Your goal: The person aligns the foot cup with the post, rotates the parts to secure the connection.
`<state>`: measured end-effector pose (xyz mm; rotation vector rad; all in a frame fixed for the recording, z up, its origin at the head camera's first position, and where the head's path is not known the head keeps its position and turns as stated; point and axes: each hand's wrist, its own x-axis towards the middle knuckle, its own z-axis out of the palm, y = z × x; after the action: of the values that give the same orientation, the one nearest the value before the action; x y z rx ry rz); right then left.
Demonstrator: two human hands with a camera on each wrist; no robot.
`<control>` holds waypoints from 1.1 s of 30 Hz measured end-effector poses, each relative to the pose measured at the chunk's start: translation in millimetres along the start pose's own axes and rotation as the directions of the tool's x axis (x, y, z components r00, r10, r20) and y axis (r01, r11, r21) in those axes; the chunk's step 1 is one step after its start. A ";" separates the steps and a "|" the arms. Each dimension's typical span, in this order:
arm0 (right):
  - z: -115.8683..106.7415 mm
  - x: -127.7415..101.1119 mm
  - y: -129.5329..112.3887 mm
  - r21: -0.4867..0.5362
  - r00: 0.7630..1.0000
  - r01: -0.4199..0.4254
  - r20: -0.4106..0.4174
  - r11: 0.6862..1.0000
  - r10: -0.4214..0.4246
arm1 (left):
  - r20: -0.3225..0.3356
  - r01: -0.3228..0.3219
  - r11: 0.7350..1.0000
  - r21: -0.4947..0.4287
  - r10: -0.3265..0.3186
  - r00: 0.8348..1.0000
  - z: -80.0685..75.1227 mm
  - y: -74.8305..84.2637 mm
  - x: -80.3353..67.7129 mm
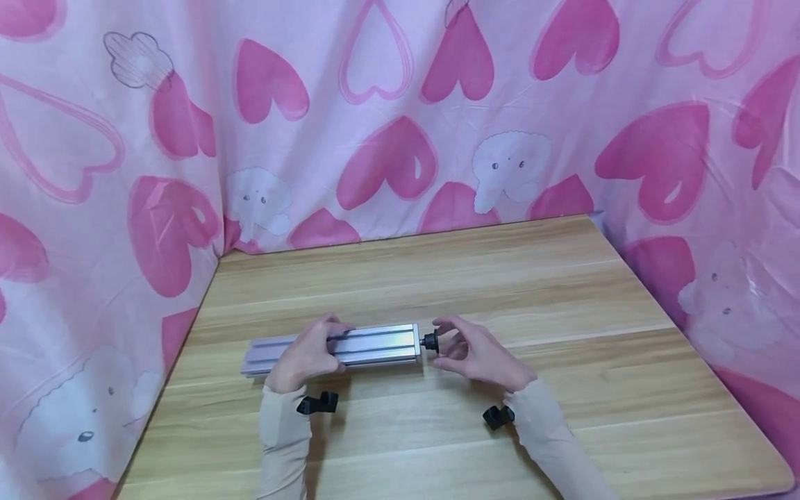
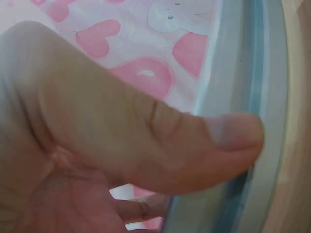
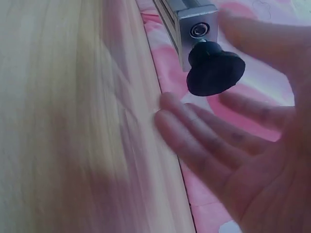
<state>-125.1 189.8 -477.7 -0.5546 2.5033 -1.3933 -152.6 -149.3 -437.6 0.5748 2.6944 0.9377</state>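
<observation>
A silver aluminium extrusion [image 1: 375, 344] with long grooves lies sideways across the middle of the table. My left hand [image 1: 306, 354] grips it left of its middle, fingers over the far side. In the left wrist view the thumb [image 2: 194, 145] presses along its grooved side. A black round levelling foot [image 3: 216, 73] on a short stem sticks out of the extrusion's right end, beside a socket screw [image 3: 199, 30] in the end face. Around that foot my right hand [image 1: 478, 353] is spread, fingers loosely bent; the right wrist view shows a gap between them and the foot.
The wood-grain table [image 1: 594, 389] extends on all sides of the extrusion. A pink curtain [image 1: 387, 83] with hearts hangs behind it and along both sides. Black camera mounts [image 1: 319, 403] sit at both wrists.
</observation>
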 end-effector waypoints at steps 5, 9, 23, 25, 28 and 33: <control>1.5 2.2 0.3 0.039 0.993 0.111 -0.031 0.993 -0.110 | 0.005 -0.010 1.000 0.003 0.010 1.000 0.4 -0.5 0.5; 2.8 5.4 1.2 0.023 0.994 0.095 -0.057 0.995 -0.093 | 0.005 -0.010 1.000 -0.006 0.010 1.000 0.8 -2.1 0.5; 3.4 10.2 0.5 0.014 0.999 -0.038 0.019 0.999 0.038 | -0.002 -0.010 1.000 -0.003 0.010 1.000 0.7 -4.0 0.2; 3.6 11.6 -0.1 0.049 0.997 -0.067 0.041 0.997 0.065 | -0.006 -0.012 1.000 0.000 0.012 1.000 0.9 -4.2 0.1; 4.0 13.4 -0.1 0.061 0.994 -0.096 0.051 0.994 0.093 | -0.008 -0.012 1.000 0.006 0.012 1.000 1.1 -3.9 0.0; 6.0 14.4 0.5 0.095 0.992 -0.112 0.063 0.989 0.106 | -0.003 0.001 1.000 -0.004 -0.001 1.000 0.9 -2.7 -0.9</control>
<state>-136.0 179.2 -481.5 -0.4255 2.3677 -1.4294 -152.2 -151.2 -439.9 0.5718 2.6939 0.9445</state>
